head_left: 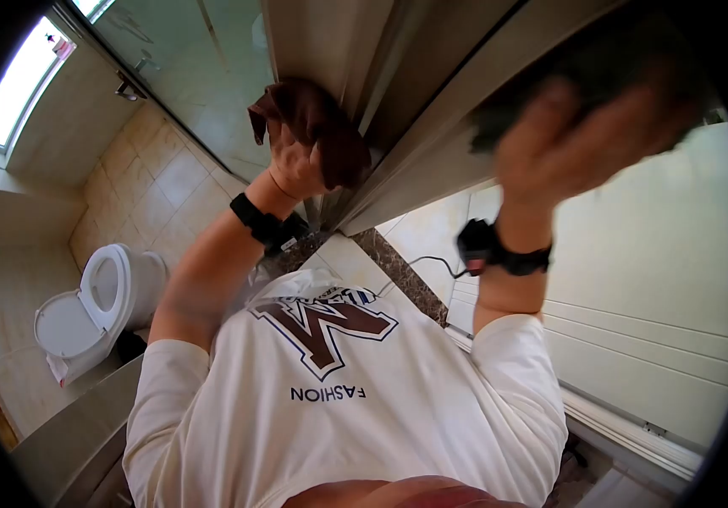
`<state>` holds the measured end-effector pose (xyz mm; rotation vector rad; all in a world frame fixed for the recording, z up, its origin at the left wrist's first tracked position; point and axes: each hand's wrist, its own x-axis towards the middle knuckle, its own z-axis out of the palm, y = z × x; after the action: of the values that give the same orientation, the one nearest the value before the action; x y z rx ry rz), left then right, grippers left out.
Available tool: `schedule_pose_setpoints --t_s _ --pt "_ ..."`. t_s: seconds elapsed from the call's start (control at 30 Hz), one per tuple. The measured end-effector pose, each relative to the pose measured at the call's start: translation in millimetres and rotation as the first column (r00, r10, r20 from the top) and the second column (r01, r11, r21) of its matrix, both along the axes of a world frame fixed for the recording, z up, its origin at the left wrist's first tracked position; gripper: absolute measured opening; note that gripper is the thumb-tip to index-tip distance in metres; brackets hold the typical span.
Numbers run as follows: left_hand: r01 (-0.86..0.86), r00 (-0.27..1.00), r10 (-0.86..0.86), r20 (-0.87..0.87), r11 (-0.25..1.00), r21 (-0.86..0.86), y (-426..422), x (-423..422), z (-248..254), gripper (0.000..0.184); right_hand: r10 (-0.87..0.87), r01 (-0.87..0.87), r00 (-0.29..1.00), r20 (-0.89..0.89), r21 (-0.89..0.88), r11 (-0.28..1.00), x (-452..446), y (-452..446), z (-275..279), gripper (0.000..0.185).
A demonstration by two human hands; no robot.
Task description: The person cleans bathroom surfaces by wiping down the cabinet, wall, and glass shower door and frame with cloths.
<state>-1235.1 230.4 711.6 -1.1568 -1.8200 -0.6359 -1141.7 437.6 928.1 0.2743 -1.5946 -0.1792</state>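
My left hand is closed around a bunched brown cloth, at the edge of the door frame. Farther right, my right hand is smeared by motion. It lies over a dark cloth, which is pressed to the brownish door panel. The fingertips of that hand blur into the dark cloth. Each wrist wears a black strap with a small device, and a thin cable runs from the right one.
A white toilet with its lid open stands on the tiled floor at left. Behind it are a glass shower panel and a bright window. A dark marble threshold strip crosses the floor. At right is a white panelled door.
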Motion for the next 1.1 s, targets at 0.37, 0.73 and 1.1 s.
schedule_pose_setpoints --t_s 0.37,0.73,1.1 --pt "0.016 0.998 -0.009 -0.068 0.995 0.099 6 4 11 0.039 -0.168 0.076 0.752 0.637 0.169 0.983 56 16 -176 0.034" --pt "-0.037 0.999 0.038 -0.031 0.999 0.037 2 2 -2 0.034 0.63 -0.53 0.742 0.229 -0.374 0.761 34 13 105 0.076" --pt "0.046 0.996 -0.04 -0.084 0.996 0.078 4 4 2 0.033 -0.011 0.018 0.93 0.367 -0.016 1.0 55 55 -57 0.092"
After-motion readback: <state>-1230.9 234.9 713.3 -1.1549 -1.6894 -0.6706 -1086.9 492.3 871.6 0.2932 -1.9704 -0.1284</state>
